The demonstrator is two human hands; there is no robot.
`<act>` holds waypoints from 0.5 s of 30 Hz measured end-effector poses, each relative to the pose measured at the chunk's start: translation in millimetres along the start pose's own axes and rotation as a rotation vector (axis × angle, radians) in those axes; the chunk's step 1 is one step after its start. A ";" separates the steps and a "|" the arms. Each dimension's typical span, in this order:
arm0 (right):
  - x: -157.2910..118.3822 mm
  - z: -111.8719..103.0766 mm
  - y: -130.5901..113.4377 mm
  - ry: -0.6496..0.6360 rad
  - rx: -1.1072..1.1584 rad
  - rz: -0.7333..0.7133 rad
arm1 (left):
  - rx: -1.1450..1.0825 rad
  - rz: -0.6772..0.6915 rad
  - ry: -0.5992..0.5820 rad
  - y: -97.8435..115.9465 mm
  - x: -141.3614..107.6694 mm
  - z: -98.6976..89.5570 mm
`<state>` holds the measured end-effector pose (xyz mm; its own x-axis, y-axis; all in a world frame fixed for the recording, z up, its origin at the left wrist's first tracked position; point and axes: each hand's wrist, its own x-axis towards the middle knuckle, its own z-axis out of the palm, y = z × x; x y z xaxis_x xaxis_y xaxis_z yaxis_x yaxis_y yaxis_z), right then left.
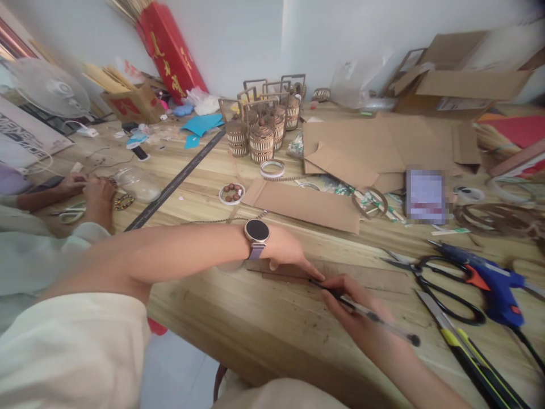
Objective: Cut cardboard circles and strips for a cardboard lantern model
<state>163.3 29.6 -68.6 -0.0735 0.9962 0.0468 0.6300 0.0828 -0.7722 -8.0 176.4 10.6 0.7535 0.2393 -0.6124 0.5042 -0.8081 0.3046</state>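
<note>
My right hand (360,307) is closed around a pen (394,328) with a clear barrel and dark grip. The pen's tip meets a flat brown cardboard strip (383,279) lying on the wooden table. My left hand (287,247) reaches across from the left, palm down. Its index finger is stretched out and touches the strip close to the pen tip; its other fingers are partly hidden. There seem to be two layers of card, one along the other's near edge. A watch (257,230) sits on my left wrist.
To the right lie black-handled scissors (447,284), a blue glue gun (496,284) and a yellow-black utility knife (468,352). Beyond are cardboard sheets (357,139), small bamboo lanterns (261,142) and a dish of brown beads (232,193). Another person's hands (96,193) work at left.
</note>
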 end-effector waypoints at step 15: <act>-17.2 -115.3 39.7 0.234 -0.485 0.161 | -0.014 -0.101 0.108 2.8 0.0 5.8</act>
<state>278.7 18.9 -27.0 0.1916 0.9722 0.1349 0.9063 -0.1225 -0.4044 -9.0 171.0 7.3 0.7390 0.3763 -0.5588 0.5852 -0.7695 0.2557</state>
